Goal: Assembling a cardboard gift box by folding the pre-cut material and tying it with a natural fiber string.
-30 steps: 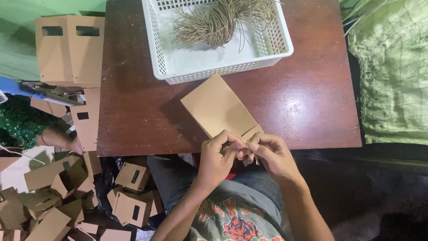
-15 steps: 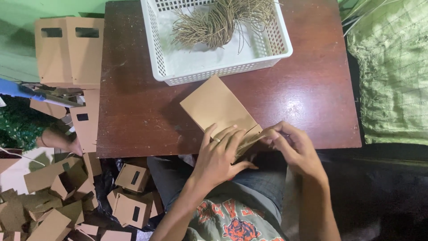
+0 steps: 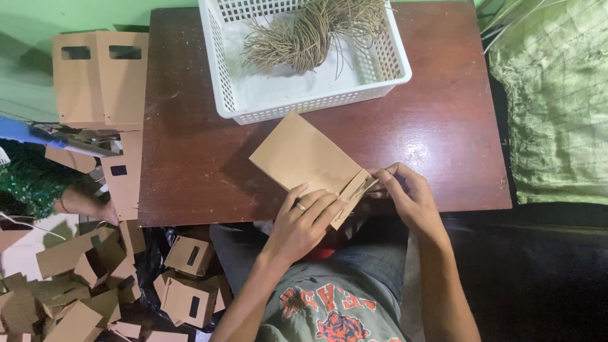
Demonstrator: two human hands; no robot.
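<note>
Pressing down on the flat brown kraft-paper bag (image 3: 304, 158), the left hand (image 3: 307, 218) has its fingers spread flat over the bag's near edge, pinning it more than gripping it. The right hand (image 3: 405, 196) is pinched shut on the folded open end, where a bit of thin tan twine (image 3: 366, 185) pokes out. The bag lies tilted on the dark reddish-brown wooden table (image 3: 430, 126), its near corner hanging past the front edge, just in front of the white plastic mesh basket (image 3: 253, 95) holding a bundle of loose tan twine strands (image 3: 304, 38). I'd guess the bag is super light and only stiff along its creases, so it'll slide and crumple easily. Best grabbed at the folded mouth or edges, not mid-panel. More folded brown card pieces (image 3: 101, 76) are piled to the left.
</note>
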